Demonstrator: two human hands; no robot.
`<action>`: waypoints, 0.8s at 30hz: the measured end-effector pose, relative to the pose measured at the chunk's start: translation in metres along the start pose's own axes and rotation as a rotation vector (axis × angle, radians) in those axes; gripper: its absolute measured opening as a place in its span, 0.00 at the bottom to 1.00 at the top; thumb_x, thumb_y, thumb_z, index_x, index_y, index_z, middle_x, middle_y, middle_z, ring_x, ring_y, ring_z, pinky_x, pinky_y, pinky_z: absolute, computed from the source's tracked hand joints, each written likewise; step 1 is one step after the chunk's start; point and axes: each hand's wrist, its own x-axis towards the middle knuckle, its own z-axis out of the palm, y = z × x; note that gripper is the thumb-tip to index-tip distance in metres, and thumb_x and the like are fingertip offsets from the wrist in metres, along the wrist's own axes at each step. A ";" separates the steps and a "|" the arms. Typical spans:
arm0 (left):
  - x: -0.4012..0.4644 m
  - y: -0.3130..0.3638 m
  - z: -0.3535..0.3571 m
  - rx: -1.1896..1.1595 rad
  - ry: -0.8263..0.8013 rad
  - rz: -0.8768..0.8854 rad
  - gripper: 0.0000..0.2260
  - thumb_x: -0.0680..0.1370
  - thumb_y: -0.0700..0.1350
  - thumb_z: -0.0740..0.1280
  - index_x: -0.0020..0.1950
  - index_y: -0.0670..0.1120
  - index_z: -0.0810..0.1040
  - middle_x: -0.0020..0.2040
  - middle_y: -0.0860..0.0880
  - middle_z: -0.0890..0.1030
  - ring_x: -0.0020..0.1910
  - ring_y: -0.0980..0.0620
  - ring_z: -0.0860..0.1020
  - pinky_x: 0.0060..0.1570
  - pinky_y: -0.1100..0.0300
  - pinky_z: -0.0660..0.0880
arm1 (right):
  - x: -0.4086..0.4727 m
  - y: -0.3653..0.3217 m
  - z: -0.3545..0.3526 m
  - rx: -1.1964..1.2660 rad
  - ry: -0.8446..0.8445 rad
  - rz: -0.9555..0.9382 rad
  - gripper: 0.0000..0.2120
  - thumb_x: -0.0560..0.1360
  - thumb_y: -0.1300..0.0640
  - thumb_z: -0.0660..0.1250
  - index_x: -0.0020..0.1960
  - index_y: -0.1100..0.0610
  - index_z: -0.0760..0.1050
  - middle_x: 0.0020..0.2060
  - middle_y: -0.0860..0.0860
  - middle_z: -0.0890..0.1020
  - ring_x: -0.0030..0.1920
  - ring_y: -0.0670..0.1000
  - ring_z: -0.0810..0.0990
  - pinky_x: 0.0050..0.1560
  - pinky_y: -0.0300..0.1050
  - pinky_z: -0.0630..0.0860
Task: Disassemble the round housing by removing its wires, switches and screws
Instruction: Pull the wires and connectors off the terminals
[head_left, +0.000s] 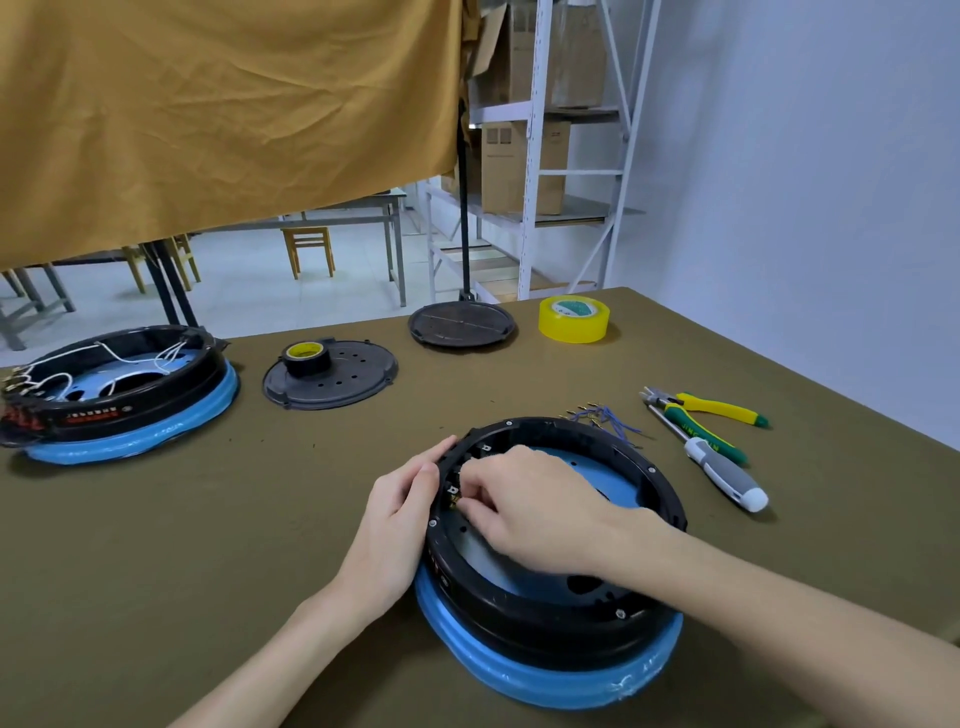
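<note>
Round housing (550, 587) sits near the front edge of the olive-covered table (208, 545), black ring on a blue-wrapped base, open side up. Left hand (400, 525) is on the outside of the left wall, fingers curled over the rim, bracing it. Right hand (524, 504) reaches inside from the right, fingertips bunched in a pinch at a small switch (453, 491) on the inner left wall; can't tell exactly what's between the fingers.

Loose blue wires (605, 418) with brass terminals lie on the table just behind the housing. To the right: yellow-green pliers (706, 408) and a screwdriver (722, 470) with grey-white handle, side by side.

Far left: second housing (119, 395), white wires still inside. Between the two, further back, a black cover plate (332, 379) with a roll of black tape (305, 358) on it. Another black disc (462, 323) and a yellow tape roll (573, 319) at the table's far edge.
</note>
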 end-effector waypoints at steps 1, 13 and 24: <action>0.001 0.000 0.000 0.000 0.004 -0.002 0.17 0.88 0.42 0.54 0.73 0.51 0.76 0.66 0.60 0.82 0.68 0.62 0.76 0.69 0.62 0.71 | -0.001 -0.003 0.000 -0.065 0.002 -0.035 0.09 0.82 0.52 0.60 0.44 0.53 0.70 0.42 0.54 0.80 0.44 0.59 0.78 0.41 0.52 0.71; 0.001 -0.003 -0.001 -0.021 -0.015 0.001 0.17 0.88 0.43 0.55 0.73 0.51 0.76 0.66 0.59 0.82 0.68 0.61 0.77 0.67 0.66 0.73 | -0.002 0.003 0.001 -0.047 0.048 -0.009 0.08 0.80 0.50 0.62 0.43 0.48 0.69 0.41 0.51 0.81 0.46 0.59 0.78 0.44 0.51 0.74; 0.002 -0.003 -0.001 -0.001 -0.021 0.012 0.17 0.88 0.43 0.55 0.73 0.52 0.76 0.66 0.61 0.81 0.69 0.62 0.76 0.66 0.68 0.72 | 0.002 0.006 0.002 0.159 0.046 0.048 0.06 0.79 0.55 0.66 0.44 0.54 0.79 0.38 0.51 0.81 0.42 0.53 0.79 0.46 0.55 0.79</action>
